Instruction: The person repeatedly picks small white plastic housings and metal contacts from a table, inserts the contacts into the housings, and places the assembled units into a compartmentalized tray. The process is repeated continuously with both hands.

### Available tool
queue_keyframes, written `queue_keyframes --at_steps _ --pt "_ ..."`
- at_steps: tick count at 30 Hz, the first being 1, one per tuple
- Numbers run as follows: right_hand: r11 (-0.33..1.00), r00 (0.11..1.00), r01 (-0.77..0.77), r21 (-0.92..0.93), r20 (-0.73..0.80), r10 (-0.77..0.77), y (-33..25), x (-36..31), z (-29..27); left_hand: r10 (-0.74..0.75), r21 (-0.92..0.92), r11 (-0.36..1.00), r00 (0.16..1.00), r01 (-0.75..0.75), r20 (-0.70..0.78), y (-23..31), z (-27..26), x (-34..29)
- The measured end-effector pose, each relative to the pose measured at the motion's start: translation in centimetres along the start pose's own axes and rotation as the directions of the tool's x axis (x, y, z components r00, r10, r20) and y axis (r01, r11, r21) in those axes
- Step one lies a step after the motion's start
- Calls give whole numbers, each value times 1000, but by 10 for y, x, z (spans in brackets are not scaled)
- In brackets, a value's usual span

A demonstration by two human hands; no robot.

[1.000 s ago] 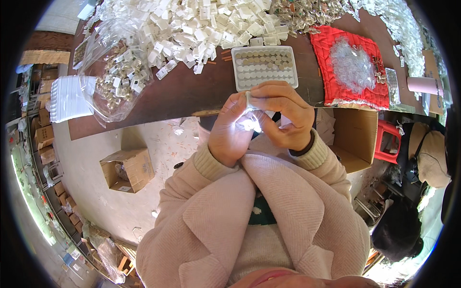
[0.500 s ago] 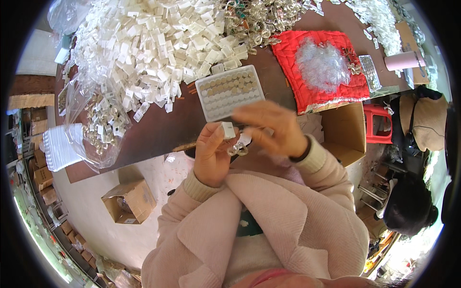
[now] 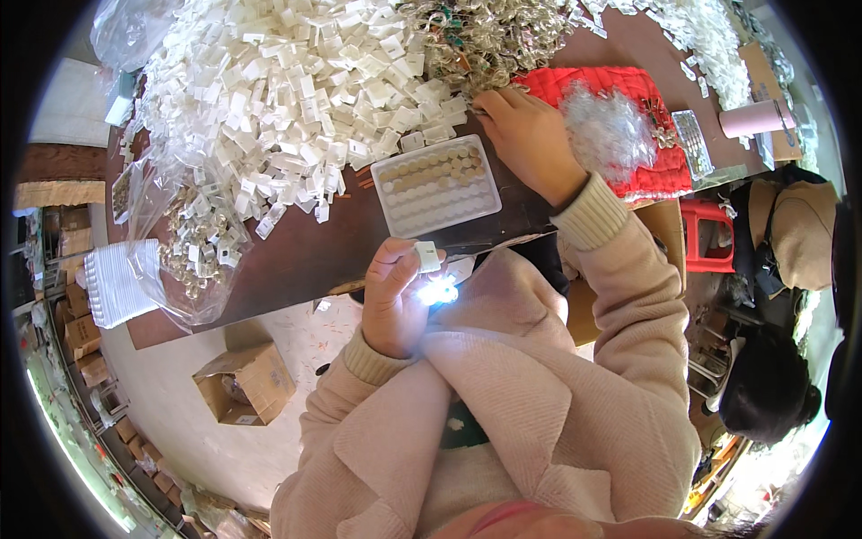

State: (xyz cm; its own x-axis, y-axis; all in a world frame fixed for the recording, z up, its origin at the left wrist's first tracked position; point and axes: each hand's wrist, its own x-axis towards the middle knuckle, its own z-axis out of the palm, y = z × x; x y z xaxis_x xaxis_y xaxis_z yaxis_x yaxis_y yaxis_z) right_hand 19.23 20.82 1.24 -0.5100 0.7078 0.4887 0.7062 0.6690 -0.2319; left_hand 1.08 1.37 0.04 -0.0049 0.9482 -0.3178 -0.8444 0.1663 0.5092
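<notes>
My left hand (image 3: 388, 301) pinches a small white plastic battery box (image 3: 427, 257) upright in front of my chest. Just below the box a bunch of clear tubing or wire glows with a bright white light (image 3: 438, 291); the glare hides its details. Farther off to the right, my right hand (image 3: 532, 139) reaches over the table, its fingers curled at the near edge of a heap of clear looped light strings (image 3: 503, 40). Whatever its fingertips hold is hidden. Between the hands and the heaps lies a white tray (image 3: 446, 224) with rows of round, coin-like tan pieces.
A large heap of white plastic boxes (image 3: 296, 99) covers the table's back left. Right of my right hand, a red quilted cloth (image 3: 628, 85) carries clear tangled strands (image 3: 603, 126). Cardboard box (image 3: 244, 382) on the floor; red stool (image 3: 708, 235) at right.
My right hand has moved from beside the left hand out to the heap of light strings. The bunch under the white box, unlit before, now shines. My left hand keeps its hold.
</notes>
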Motion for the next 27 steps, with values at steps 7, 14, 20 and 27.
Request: queue_keyframes --at_steps 7,14,20,27 --pt "931 928 -335 145 219 301 -1 -69 -50 -18 38 999 996 15 90 0 -10 0" --pt "849 886 -446 282 9 463 6 -105 -69 -60 -94 992 979 80 197 -4 -17 6" --pt "916 915 -363 170 -123 385 24 -97 -49 -75 -62 995 989 83 126 -9 -13 3" --pt "932 932 -360 48 -22 361 36 -83 -32 -64 81 995 997 62 30 -6 5 -1"
